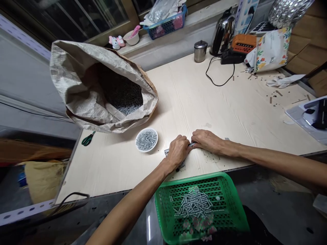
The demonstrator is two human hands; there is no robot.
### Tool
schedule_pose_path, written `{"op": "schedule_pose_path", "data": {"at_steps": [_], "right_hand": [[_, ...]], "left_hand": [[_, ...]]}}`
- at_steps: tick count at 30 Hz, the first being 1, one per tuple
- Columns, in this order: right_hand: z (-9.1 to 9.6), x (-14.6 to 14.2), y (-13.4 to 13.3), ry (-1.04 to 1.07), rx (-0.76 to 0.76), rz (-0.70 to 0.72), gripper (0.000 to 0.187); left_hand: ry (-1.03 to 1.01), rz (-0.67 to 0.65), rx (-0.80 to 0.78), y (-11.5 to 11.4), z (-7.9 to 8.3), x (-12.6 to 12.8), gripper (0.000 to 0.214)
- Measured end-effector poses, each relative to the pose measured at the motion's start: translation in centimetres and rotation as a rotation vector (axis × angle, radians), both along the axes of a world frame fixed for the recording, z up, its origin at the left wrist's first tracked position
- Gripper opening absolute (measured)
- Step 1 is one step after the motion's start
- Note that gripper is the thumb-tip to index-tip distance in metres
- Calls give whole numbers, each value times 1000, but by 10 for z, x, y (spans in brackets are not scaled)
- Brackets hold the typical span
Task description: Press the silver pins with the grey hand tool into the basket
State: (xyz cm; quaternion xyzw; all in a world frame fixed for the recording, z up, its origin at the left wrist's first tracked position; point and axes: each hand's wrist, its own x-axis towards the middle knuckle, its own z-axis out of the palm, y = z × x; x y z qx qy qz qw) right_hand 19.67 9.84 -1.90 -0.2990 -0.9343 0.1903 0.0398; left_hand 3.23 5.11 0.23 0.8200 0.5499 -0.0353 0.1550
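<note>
My left hand [178, 150] is closed, its fingers curled down over a flat metal fixture on the table. One end of this metal fixture [166, 152] sticks out to the left of the hand; the rest is mostly covered. My right hand [207, 140] is beside it with thumb and fingers pinched together. Between the two hands shows a thin grey metal piece [191, 144], and both sets of fingertips meet on it. A white bowl [137, 147] full of small silver spring-like pieces [146, 139] stands left of my hands. Below them, a green basket [161, 217] holds longer silver pieces [195, 203].
A large woven sack [74, 102], open and holding dark metal pieces, stands at the left. Green-handled scissors [88, 139] lie near it. At the back are a lidded metal cup [200, 51], a kettle [223, 30], an orange clock [243, 43] and a cable [217, 84].
</note>
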Motion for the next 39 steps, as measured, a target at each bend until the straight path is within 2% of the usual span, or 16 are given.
{"op": "schedule_pose_path", "data": {"at_steps": [3,4,7,8,9,11,14,16,18,23,28,32,34,36,39], "right_hand": [[4,2,-4,-22,-2,-28,15],[6,3,-7,-17,8,-37,23],[8,8,-17,68,81,-39,72],[7,9,-21,104,108,-29,76],[6,10,-25,134,125,-11,70],[2,8,-31,162,113,28,48],[-10,-1,-37,126,55,77,28],[-16,-8,-38,90,40,105,19],[-20,-14,-38,75,51,135,17],[-23,-17,-34,42,94,154,26],[-29,-14,-32,104,87,150,33],[-32,-9,-27,211,45,88,38],[-33,-4,-20,272,31,11,39],[-33,2,-11,320,29,-97,37],[-34,8,-1,342,48,-225,34]], "left_hand": [[25,36,24,-7,-1,1,24],[3,44,55,-12,-1,-2,25],[-157,85,214,-33,5,-19,51],[-217,129,273,-41,8,-28,50],[-266,193,323,-49,12,-37,42],[-315,363,363,-64,18,-57,25],[-311,579,245,-81,20,-79,20],[-314,656,136,-87,16,-87,20],[-338,702,75,-89,10,-90,21],[-359,805,12,-86,4,-92,27],[-346,794,-37,-79,2,-87,31],[-377,750,-11,-73,-1,-81,27],[-435,666,13,-72,-4,-78,21],[-460,523,18,-72,-8,-74,20],[-348,314,58,-72,-15,-67,18]]}}
